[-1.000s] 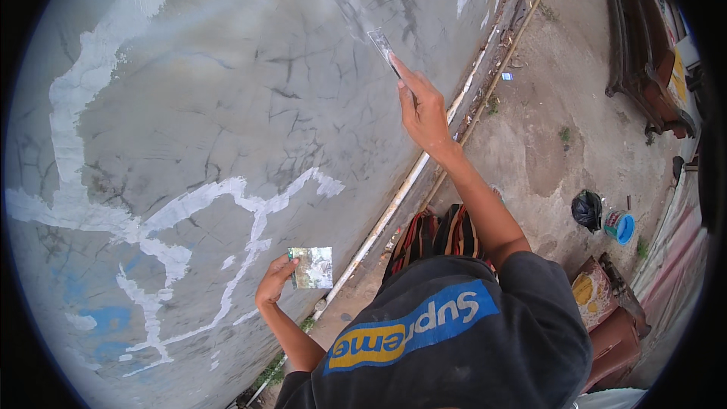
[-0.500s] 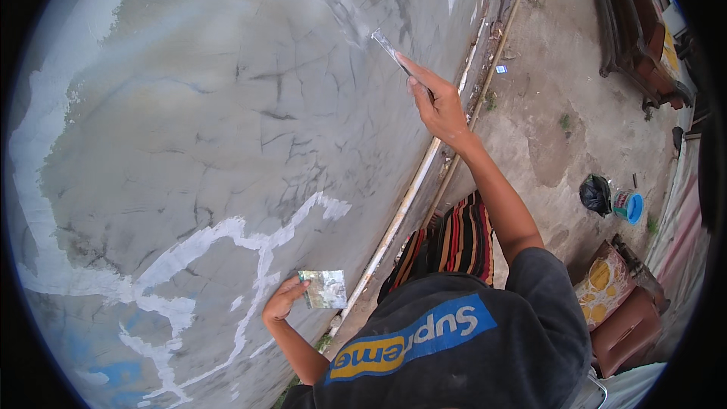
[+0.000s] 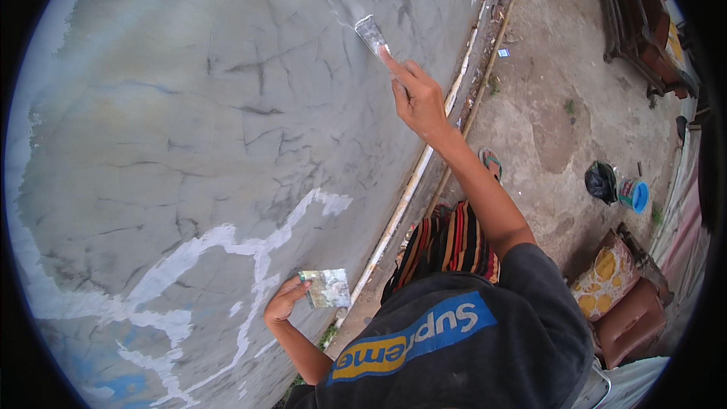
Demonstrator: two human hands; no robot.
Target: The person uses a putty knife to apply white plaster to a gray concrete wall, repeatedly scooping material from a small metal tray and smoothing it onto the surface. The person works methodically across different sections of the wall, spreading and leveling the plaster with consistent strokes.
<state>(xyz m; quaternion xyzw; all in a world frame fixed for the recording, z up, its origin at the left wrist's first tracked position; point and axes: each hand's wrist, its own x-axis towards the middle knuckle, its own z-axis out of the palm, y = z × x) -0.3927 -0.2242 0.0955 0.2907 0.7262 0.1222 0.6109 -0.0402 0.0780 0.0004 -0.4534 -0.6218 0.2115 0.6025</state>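
My right hand (image 3: pixel 421 102) is closed round a putty knife (image 3: pixel 370 33), with the index finger stretched along it. White filler edges the tip of its blade, which is at the grey cracked wall (image 3: pixel 219 129). Lower down, my left hand (image 3: pixel 285 300) grips a small flat square plate (image 3: pixel 329 288) by its left edge; the plate is smeared with pale filler, and its exact kind I cannot make out. White filler strips (image 3: pixel 204 241) branch across the wall left of this hand. The putty knife's handle is mostly hidden in my right hand.
A pale pipe (image 3: pixel 400 216) runs along the wall's foot, beside a long thin pole (image 3: pixel 496 49). On the concrete ground to the right are a black plastic bag (image 3: pixel 600 182), a blue bucket (image 3: pixel 634 195), a patterned cushion (image 3: pixel 604 285) and dark wooden furniture (image 3: pixel 640 23).
My right hand and the putty knife have moved slightly left, and the blade has turned to show more of its face. My left hand holds the plate nearly in place. A sandaled foot has come into view.
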